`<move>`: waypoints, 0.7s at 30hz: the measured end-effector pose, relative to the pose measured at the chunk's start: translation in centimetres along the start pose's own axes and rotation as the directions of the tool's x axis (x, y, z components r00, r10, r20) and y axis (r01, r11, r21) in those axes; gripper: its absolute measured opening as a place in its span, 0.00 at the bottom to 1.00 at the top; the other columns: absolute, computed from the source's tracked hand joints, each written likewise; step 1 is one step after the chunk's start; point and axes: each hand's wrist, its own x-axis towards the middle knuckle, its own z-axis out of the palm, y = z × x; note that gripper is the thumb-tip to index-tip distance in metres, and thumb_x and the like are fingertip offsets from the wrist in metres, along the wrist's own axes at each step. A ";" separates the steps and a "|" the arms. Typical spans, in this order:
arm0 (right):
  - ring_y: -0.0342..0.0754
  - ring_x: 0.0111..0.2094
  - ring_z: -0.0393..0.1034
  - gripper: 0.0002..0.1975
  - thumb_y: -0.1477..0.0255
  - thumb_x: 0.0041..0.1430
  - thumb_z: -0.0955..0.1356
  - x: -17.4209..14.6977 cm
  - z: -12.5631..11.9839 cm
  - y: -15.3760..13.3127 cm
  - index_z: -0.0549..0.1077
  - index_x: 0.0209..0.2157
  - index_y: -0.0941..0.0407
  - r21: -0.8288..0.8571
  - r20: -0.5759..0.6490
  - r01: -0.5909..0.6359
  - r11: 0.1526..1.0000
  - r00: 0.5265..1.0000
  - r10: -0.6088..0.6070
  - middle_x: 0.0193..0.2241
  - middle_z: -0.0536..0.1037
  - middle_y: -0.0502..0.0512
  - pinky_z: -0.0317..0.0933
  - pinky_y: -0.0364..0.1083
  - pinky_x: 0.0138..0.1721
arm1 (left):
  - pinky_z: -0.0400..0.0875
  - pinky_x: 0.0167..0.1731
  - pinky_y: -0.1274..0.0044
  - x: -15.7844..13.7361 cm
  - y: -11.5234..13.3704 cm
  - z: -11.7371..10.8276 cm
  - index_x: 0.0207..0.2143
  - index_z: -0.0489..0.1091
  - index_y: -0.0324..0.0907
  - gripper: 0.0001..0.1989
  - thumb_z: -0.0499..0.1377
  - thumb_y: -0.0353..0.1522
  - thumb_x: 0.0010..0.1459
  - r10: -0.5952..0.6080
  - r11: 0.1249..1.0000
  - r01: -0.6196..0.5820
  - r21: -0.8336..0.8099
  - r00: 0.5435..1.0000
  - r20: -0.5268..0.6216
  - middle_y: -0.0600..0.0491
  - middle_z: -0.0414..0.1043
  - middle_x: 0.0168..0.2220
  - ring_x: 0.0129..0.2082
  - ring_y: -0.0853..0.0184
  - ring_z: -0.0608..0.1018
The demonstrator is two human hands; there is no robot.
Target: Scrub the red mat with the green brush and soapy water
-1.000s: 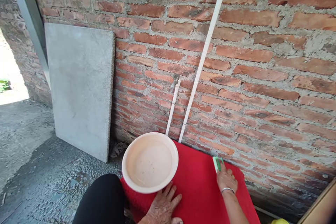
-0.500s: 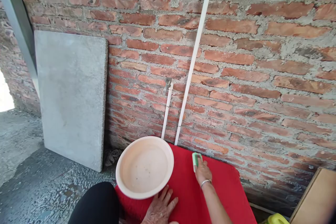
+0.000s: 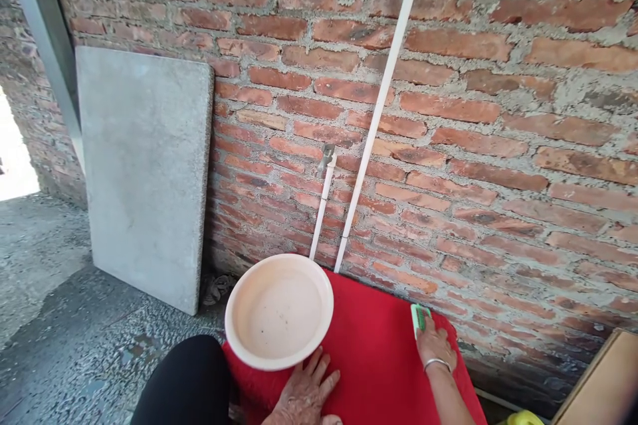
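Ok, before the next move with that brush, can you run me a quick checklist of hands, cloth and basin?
1. Brush in hand: ok. The right hand holds the green-and-white brush near the red cloth's far right corner.
2. Brush underside touching the cloth: cannot tell; it is hidden.
3. Left hand on the cloth: ok, palm down, fingers spread.
4. Basin upright: ok, at the cloth's left side.
5. Clear gap between left fingertips and basin: not ok; they reach its near rim, contact unclear.
6. Cloth beneath the basin lying flat: cannot tell; it is covered.
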 end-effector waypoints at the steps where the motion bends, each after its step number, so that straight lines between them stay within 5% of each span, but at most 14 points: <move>1: 0.64 0.47 0.75 0.29 0.68 0.65 0.52 0.0 0.0 0.8 0.61 0.66 0.50 0.001 -0.002 -0.031 1.000 1.000 0.031 0.50 0.76 0.68 0.65 0.61 0.43 | 0.62 0.54 0.68 0.0 0.1 0.2 0.58 0.70 0.53 0.39 0.47 0.65 0.55 -0.007 1.000 0.007 0.008 1.000 -0.015 0.49 0.76 0.52 0.56 0.53 0.73; 4: 0.63 0.47 0.75 0.27 0.67 0.66 0.53 -0.3 0.4 0.8 0.63 0.64 0.48 0.011 -0.007 -0.053 0.999 0.999 0.053 0.50 0.76 0.66 0.66 0.60 0.43 | 0.60 0.55 0.67 -0.2 0.2 0.7 0.57 0.71 0.53 0.39 0.48 0.65 0.54 -0.005 0.999 0.007 0.045 0.998 -0.062 0.49 0.77 0.52 0.56 0.54 0.73; 7: 0.60 0.46 0.76 0.27 0.68 0.66 0.54 -1.0 1.2 -2.2 0.61 0.65 0.50 0.027 -0.008 0.013 1.000 1.000 -0.013 0.51 0.75 0.66 0.66 0.57 0.43 | 0.60 0.55 0.68 -0.2 -0.3 0.8 0.58 0.70 0.53 0.38 0.48 0.64 0.55 0.043 0.996 -0.037 0.079 0.996 -0.075 0.49 0.77 0.52 0.54 0.55 0.73; 10: 0.56 0.46 0.75 0.27 0.68 0.65 0.56 -2.4 2.4 -6.9 0.62 0.64 0.51 0.044 -0.005 0.171 0.984 0.985 -0.171 0.53 0.73 0.65 0.66 0.54 0.45 | 0.61 0.53 0.70 -0.3 -1.0 0.4 0.60 0.68 0.53 0.38 0.49 0.63 0.56 0.111 0.988 -0.105 0.115 0.993 -0.049 0.49 0.76 0.53 0.55 0.56 0.73; 15: 0.49 0.50 0.72 0.24 0.67 0.63 0.63 -4.8 3.8 -13.0 0.66 0.61 0.42 0.057 -0.012 0.441 0.896 0.897 -0.441 0.55 0.72 0.56 0.60 0.48 0.53 | 0.61 0.52 0.70 -0.4 -1.3 0.5 0.61 0.67 0.53 0.38 0.49 0.63 0.56 0.132 0.984 -0.127 0.125 0.991 -0.031 0.49 0.76 0.53 0.54 0.56 0.73; 18: 0.51 0.51 0.72 0.24 0.67 0.63 0.62 -4.1 3.6 -12.5 0.67 0.60 0.42 0.031 -0.020 0.433 0.901 0.901 -0.432 0.54 0.73 0.57 0.59 0.50 0.54 | 0.61 0.52 0.70 -0.6 -1.1 0.9 0.61 0.67 0.54 0.38 0.49 0.63 0.56 0.094 0.992 -0.092 0.081 0.995 -0.020 0.49 0.76 0.53 0.54 0.56 0.73; 21: 0.54 0.48 0.74 0.25 0.67 0.64 0.59 -2.0 2.5 -8.6 0.67 0.61 0.48 -0.002 -0.040 0.308 0.951 0.950 -0.308 0.52 0.74 0.63 0.62 0.53 0.49 | 0.60 0.53 0.70 -0.5 -1.0 1.3 0.62 0.65 0.56 0.37 0.49 0.62 0.57 0.074 0.997 -0.075 0.029 0.997 0.036 0.49 0.76 0.54 0.55 0.56 0.73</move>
